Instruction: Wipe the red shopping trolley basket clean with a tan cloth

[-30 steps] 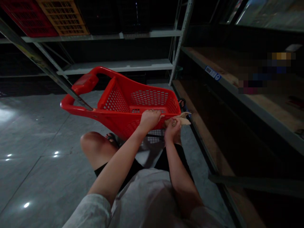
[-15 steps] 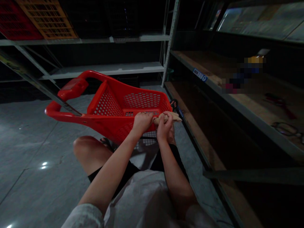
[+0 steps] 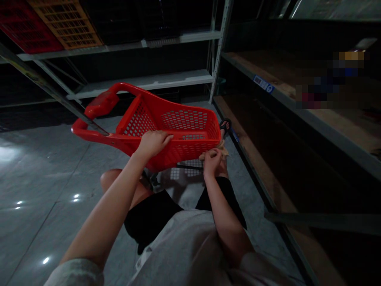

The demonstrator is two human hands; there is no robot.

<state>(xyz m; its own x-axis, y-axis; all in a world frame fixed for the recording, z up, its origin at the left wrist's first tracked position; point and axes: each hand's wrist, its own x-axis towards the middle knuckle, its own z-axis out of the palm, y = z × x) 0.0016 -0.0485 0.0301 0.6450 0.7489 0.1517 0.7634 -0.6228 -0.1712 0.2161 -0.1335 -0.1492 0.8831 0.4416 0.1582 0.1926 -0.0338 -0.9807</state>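
Observation:
A red plastic shopping cart (image 3: 175,157) with perforated walls stands in front of me, its handle to the left. My left hand (image 3: 153,143) is closed over the near rim of its basket, around the middle. At the front right corner, my right hand (image 3: 212,161) is wrapped round a crumpled beige cloth (image 3: 222,148). Part of the cloth sticks out past the fingers, close against the cart's outer wall just below the rim. The inside of the basket shows its perforated floor; the near part is hidden by the wall.
A wooden-topped shelf (image 3: 285,99) with a metal edge runs along the right, with blurred-out items on it. Behind the cart is a white metal rack (image 3: 178,78). Red and yellow crates (image 3: 70,26) sit on its upper level. A diagonal metal pole (image 3: 56,93) crosses the left.
My left hand has slid left along the rim, away from the right hand. The right hand with the cloth has moved down, from the rim to the outer side. The view has shifted slightly.

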